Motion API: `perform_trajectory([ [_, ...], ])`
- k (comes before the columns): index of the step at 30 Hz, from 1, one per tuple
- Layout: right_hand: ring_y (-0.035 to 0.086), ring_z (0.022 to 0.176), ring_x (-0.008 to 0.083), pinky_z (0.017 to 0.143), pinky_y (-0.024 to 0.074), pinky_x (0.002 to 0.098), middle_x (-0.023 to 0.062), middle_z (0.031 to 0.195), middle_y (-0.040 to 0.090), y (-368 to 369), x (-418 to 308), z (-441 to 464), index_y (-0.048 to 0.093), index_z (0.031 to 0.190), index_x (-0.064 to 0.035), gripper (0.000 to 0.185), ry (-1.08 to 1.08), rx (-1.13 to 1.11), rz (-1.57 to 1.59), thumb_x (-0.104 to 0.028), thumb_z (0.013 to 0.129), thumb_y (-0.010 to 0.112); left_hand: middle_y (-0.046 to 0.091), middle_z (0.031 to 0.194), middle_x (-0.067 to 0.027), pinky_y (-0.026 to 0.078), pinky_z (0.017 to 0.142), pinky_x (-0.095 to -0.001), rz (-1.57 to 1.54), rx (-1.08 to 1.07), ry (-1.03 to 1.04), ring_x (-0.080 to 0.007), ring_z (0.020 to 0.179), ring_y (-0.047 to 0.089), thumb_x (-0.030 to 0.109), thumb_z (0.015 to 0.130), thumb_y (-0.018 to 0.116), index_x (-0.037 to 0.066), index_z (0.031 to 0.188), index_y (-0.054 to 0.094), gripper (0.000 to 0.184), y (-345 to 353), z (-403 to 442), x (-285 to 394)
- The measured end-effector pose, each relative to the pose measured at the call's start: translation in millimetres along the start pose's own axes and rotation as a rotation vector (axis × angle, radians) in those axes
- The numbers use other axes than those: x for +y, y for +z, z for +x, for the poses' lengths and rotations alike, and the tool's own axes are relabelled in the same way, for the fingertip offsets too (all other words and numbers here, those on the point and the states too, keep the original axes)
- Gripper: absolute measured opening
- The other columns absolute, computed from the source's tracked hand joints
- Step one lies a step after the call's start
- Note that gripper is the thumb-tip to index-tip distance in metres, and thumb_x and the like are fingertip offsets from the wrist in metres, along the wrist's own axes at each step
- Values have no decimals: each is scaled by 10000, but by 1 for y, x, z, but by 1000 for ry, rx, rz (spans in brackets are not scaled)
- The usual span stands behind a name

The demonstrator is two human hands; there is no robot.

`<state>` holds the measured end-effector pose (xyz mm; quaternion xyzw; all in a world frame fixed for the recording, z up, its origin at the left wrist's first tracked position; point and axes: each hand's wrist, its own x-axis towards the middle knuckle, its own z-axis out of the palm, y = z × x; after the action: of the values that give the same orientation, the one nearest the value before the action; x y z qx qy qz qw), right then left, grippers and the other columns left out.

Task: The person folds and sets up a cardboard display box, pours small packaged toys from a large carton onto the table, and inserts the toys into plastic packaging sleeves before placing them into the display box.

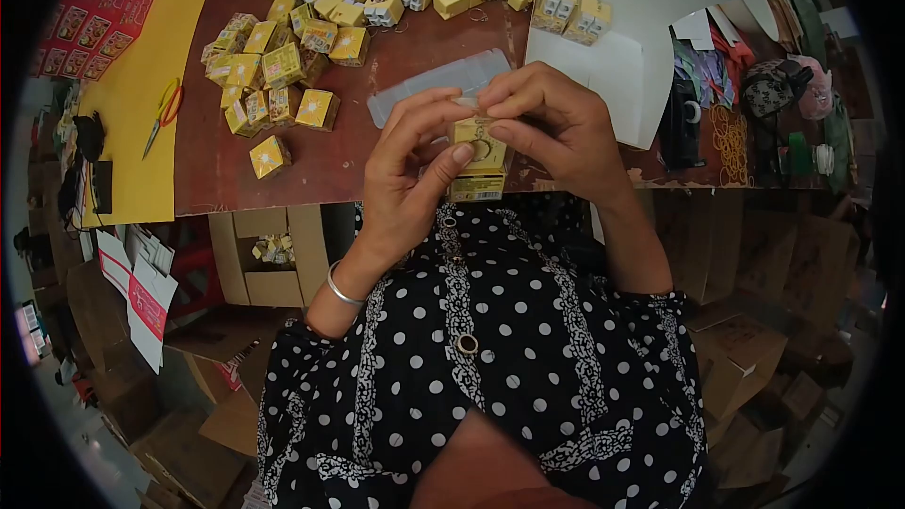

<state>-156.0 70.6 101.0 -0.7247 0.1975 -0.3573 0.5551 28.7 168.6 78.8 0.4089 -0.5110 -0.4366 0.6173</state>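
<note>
Close in front of my body, at the table's near edge, a small yellow printed box (483, 156) is between my hands. My left hand (410, 153) grips it from the left, thumb on its face and fingers along the top. My right hand (554, 123) has thumb and fingertips pinched at the box's top edge. Something clear shows at those fingertips, too small to make out. Behind the hands lies a flat translucent plastic piece (415, 83), partly covered by them. A single yellow box (271, 157) sits to the left, beside a pile of yellow boxes (283, 68).
Yellow and white little units (384, 8) heap at the back. An open white carton (603, 75) holds clear-packed yellow units (573, 11). Scissors (162, 116) lie on yellow card at left. Rubber bands (729, 143) and a tape roll (693, 112) are at right. Cardboard boxes (273, 287) stand below.
</note>
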Motion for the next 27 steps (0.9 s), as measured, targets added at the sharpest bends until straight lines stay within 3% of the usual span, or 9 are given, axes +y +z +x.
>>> perform_trajectory([
  [8,598,1192,210,997,515,342,171,1303,583,-6,8,-9,630,1139,32,267,-95,-110,-117,83,879,669,469,1389,-125,539,937,-300,-41,16,-27,-202,1201,593,17,955,643,2,1223,604,272,2,2,-2],
  [10,544,1280,234,1038,490,361,181,1342,558,6,8,-11,580,1257,23,387,-69,21,132,73,883,662,470,1408,-130,522,947,-293,-76,37,15,-187,1189,590,-11,945,640,11,1222,605,280,1,7,-3],
  [13,500,1328,243,1059,474,366,187,1371,542,-3,-3,-15,543,1316,15,428,-47,66,-23,52,903,648,484,1412,-133,503,944,-284,39,42,2,-179,1185,587,-36,935,632,18,1206,606,278,1,8,4],
  [17,576,1228,218,1008,502,370,162,1307,609,-67,-11,-49,615,1231,21,288,-166,673,-214,-29,949,635,521,1408,-127,478,822,-227,77,97,60,-99,1017,595,-12,923,642,21,1151,610,232,-7,7,-4],
  [20,636,1089,195,926,502,327,137,1148,690,-139,-10,-110,704,1066,13,177,-5,1192,-584,-101,933,678,534,1407,-137,466,801,-213,81,79,27,-76,913,571,23,921,659,24,1133,609,217,-9,3,-6],
  [21,645,1045,190,900,498,319,130,1092,706,-162,-3,-136,721,1030,8,183,59,1248,-850,-137,922,694,521,1422,-169,482,887,-261,123,66,8,-143,1054,578,32,929,650,25,1145,599,222,-11,1,-8],
  [24,654,1021,210,901,489,346,144,1097,706,-207,32,-203,730,1021,9,254,379,1138,-1042,-222,917,702,512,1433,-200,507,947,-294,116,35,-23,-192,1163,595,37,933,644,31,1153,592,227,-7,2,-17],
  [26,650,1033,201,896,486,346,143,1104,707,-210,42,-209,730,1028,13,283,442,1067,-880,-244,912,705,532,1411,-137,460,729,-194,104,36,-39,-42,806,514,38,918,675,24,1121,610,213,0,2,-21],
  [27,646,1045,192,891,483,346,143,1111,708,-211,47,-211,730,1035,18,312,494,983,-712,-266,907,708,532,1411,-137,460,729,-194,104,30,-39,-42,806,514,38,918,675,24,1121,610,213,2,2,-22],
])
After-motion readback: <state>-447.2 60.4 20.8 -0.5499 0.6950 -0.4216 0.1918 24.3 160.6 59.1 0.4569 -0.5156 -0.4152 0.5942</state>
